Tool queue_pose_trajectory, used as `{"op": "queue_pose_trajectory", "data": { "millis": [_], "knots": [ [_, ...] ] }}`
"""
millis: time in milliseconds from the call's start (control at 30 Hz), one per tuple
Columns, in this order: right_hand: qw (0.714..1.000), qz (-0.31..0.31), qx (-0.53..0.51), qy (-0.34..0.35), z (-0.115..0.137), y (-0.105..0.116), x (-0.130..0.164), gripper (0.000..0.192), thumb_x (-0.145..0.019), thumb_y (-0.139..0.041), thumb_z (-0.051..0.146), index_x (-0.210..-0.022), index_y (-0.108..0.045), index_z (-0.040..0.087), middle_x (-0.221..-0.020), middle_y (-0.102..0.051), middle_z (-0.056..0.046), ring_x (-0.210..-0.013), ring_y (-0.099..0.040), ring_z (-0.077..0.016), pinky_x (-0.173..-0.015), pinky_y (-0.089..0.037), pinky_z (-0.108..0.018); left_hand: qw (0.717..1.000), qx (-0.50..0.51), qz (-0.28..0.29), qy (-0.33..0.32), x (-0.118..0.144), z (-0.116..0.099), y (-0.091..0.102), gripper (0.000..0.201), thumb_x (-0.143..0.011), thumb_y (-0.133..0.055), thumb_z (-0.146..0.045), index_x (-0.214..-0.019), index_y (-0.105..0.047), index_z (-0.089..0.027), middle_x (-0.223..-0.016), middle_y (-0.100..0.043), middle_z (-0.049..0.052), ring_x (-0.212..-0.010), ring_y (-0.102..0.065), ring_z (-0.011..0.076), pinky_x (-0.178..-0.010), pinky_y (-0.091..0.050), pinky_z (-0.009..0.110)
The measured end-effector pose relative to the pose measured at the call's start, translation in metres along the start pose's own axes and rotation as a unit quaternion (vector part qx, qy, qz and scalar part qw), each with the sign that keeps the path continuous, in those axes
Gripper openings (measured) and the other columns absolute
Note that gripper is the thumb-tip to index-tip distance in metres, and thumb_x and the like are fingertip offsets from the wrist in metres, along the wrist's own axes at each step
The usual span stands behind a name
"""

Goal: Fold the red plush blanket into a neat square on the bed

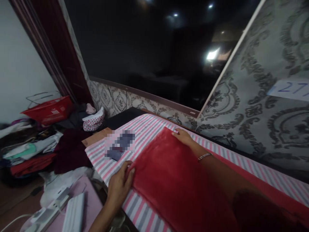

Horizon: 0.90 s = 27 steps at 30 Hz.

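- The left hand (120, 184) pinches the near left corner of the soft red cloth (173, 180)
- The right hand (183, 136) lies flat and open on its far corner
- The cloth lies spread on the pink-and-white striped surface (145, 127); smoothing seems in hand, a fold would need both corners gripped

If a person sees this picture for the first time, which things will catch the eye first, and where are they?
The red cloth stands out most: it lies spread over a pink-and-white striped board in the middle. The left hand grips its near corner, and the right hand, a bangle on its wrist, presses on its far corner. Behind, a large dark window fills the top, and clothes lie piled at the left.
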State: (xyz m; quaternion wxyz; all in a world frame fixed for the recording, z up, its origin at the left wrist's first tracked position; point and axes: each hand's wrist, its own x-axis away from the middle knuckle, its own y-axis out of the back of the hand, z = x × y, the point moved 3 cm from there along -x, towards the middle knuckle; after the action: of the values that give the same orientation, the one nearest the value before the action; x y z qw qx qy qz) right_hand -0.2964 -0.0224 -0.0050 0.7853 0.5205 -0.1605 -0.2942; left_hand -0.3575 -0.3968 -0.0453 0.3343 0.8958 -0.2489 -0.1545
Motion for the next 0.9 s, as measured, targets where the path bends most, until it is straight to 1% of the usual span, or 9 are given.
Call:
{"op": "queue_pose_trajectory", "data": {
  "millis": [100,167,300,367,433,567,700,800,900],
  "knots": [
    [1.000,-0.010,0.001,-0.001,0.008,-0.013,-0.015,0.033,-0.090,-0.059,0.039,-0.107,-0.070,0.013,-0.102,-0.074,-0.013,-0.092,-0.067,-0.0239,-0.077,-0.046,-0.030,1.000,0.015,-0.006,-0.004,0.002,0.003,-0.002,0.028,-0.085,-0.047,-0.054,-0.104,-0.055,-0.035,-0.095,-0.075,0.001,-0.084,-0.073,0.0264,-0.072,-0.051,0.035],
    [1.000,-0.028,0.002,-0.002,0.016,-0.016,-0.027,0.024,-0.088,-0.060,0.035,-0.092,-0.071,0.015,-0.091,-0.074,-0.009,-0.084,-0.065,-0.0218,-0.070,-0.043,-0.028,0.999,0.028,-0.035,-0.012,0.004,0.001,0.001,0.026,-0.087,-0.046,-0.050,-0.103,-0.056,-0.032,-0.096,-0.075,0.001,-0.084,-0.073,0.0248,-0.072,-0.052,0.034],
    [0.996,-0.093,-0.002,0.007,0.037,-0.007,-0.056,0.025,-0.093,-0.051,0.034,-0.097,-0.068,0.017,-0.093,-0.072,-0.007,-0.085,-0.062,-0.0205,-0.069,-0.038,-0.027,0.988,0.055,-0.138,-0.036,0.001,-0.005,0.019,0.027,-0.089,-0.047,-0.047,-0.103,-0.057,-0.026,-0.094,-0.073,0.002,-0.084,-0.072,0.0210,-0.073,-0.053,0.030],
    [0.994,-0.112,-0.005,0.019,0.047,-0.006,-0.069,0.028,-0.095,-0.047,0.037,-0.097,-0.067,0.018,-0.093,-0.071,-0.006,-0.084,-0.061,-0.0200,-0.068,-0.037,-0.027,0.984,0.053,-0.163,-0.037,-0.003,-0.004,0.027,0.027,-0.087,-0.051,-0.047,-0.101,-0.058,-0.024,-0.091,-0.073,0.002,-0.081,-0.071,0.0203,-0.071,-0.053,0.029],
    [0.994,-0.106,-0.006,0.032,0.053,-0.014,-0.074,0.024,-0.094,-0.050,0.036,-0.092,-0.067,0.019,-0.090,-0.071,-0.005,-0.082,-0.060,-0.0191,-0.066,-0.036,-0.027,0.983,0.052,-0.175,-0.028,-0.007,0.001,0.032,0.027,-0.086,-0.053,-0.048,-0.098,-0.058,-0.024,-0.085,-0.073,0.001,-0.076,-0.071,0.0198,-0.067,-0.053,0.028],
    [0.997,-0.068,0.005,0.037,0.051,-0.042,-0.070,0.015,-0.089,-0.060,0.031,-0.082,-0.067,0.020,-0.086,-0.072,-0.005,-0.079,-0.061,-0.0184,-0.064,-0.035,-0.026,0.981,0.055,-0.186,0.008,-0.008,0.012,0.032,0.032,-0.083,-0.056,-0.052,-0.097,-0.058,-0.024,-0.071,-0.069,-0.003,-0.061,-0.065,0.0177,-0.056,-0.049,0.026],
    [0.998,-0.047,0.012,0.040,0.047,-0.051,-0.065,0.017,-0.092,-0.059,0.033,-0.092,-0.069,0.019,-0.095,-0.074,-0.008,-0.086,-0.064,-0.0197,-0.068,-0.039,-0.026,0.978,0.058,-0.199,0.029,-0.008,0.013,0.030,0.039,-0.078,-0.059,-0.056,-0.098,-0.059,-0.023,-0.070,-0.068,-0.002,-0.060,-0.064,0.0181,-0.057,-0.049,0.027],
    [0.998,-0.034,0.010,0.047,0.041,-0.043,-0.059,0.024,-0.092,-0.060,0.033,-0.110,-0.068,0.019,-0.110,-0.073,-0.009,-0.098,-0.065,-0.0209,-0.076,-0.043,-0.026,0.978,0.052,-0.197,0.048,-0.010,0.009,0.032,0.044,-0.075,-0.058,-0.060,-0.098,-0.059,-0.022,-0.072,-0.068,0.000,-0.059,-0.063,0.0191,-0.058,-0.050,0.029],
    [0.999,-0.028,0.012,0.042,0.019,-0.028,-0.041,0.032,-0.093,-0.060,0.033,-0.121,-0.066,0.019,-0.119,-0.071,-0.009,-0.106,-0.065,-0.0216,-0.084,-0.045,-0.026,0.980,0.036,-0.184,0.072,-0.012,0.006,0.034,0.052,-0.072,-0.056,-0.064,-0.101,-0.059,-0.021,-0.076,-0.070,0.003,-0.062,-0.064,0.0214,-0.060,-0.050,0.032]
  ]
}}
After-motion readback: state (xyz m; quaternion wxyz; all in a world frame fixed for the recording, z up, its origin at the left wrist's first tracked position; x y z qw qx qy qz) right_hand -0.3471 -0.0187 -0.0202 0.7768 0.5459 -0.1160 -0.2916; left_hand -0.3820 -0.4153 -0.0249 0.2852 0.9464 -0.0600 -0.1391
